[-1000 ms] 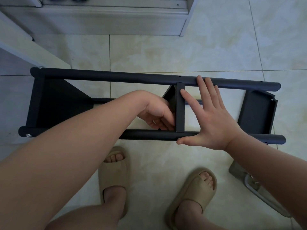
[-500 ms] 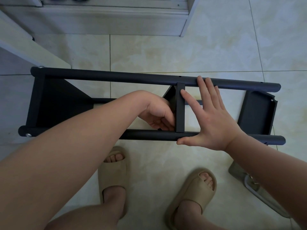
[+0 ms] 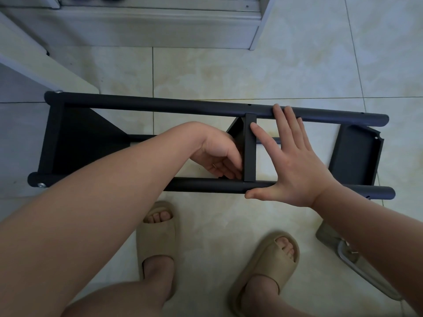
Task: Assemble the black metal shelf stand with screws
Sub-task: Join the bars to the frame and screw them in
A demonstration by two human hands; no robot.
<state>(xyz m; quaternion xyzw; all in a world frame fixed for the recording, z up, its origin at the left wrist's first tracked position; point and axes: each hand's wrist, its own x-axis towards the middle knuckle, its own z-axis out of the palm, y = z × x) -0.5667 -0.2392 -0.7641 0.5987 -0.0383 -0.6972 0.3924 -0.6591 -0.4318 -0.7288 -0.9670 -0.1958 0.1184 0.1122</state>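
Presently, item: black metal shelf stand [image 3: 160,106] lying on the floor [image 3: 251,72], my right hand [image 3: 295,163] spread flat across both rails to brace the middle shelf [image 3: 249,152], my left hand [image 3: 217,154] curled inside at its near joint, contents indiscernible.

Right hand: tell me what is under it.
The right hand lies flat, fingers spread, across the near tube and far tube, its index finger touching the middle shelf. The palm covers the gap between the tubes, so anything there is hidden.

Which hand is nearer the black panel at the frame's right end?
Right. The right hand spans both tubes just left of the end panel; the left hand is farther left, past the middle crosspiece.
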